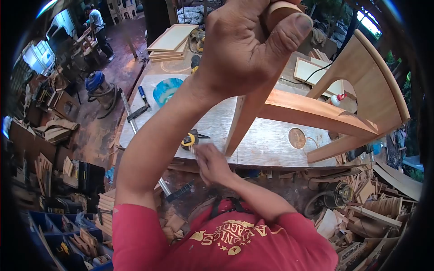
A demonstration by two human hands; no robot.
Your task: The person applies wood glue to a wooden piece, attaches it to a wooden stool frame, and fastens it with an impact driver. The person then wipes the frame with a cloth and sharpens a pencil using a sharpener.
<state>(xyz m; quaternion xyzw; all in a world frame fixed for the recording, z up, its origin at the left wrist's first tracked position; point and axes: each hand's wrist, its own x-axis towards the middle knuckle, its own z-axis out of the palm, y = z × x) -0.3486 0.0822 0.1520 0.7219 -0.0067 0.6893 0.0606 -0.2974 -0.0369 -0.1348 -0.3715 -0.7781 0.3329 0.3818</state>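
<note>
My left hand (244, 49) is raised close to the camera, its fingers closed around the upper end of a wooden chair leg. The pale wooden chair (316, 110) stands tilted on the workbench, its curved backrest to the right. Down at the bench's front edge, my right hand (212, 165) has curled fingers and is slightly blurred. Anything in its fingertips is too small or hidden to name. Just beyond them lies a yellow and black tape measure (188, 141).
On the workbench (217, 122) are a blue bowl (166, 90), a bar clamp (131, 113), framed panels (171, 38) and a white bottle with a red cap (335, 100). A shop vacuum (100, 88) and another person (96, 27) are at left. Wood offcuts (352, 235) crowd the floor.
</note>
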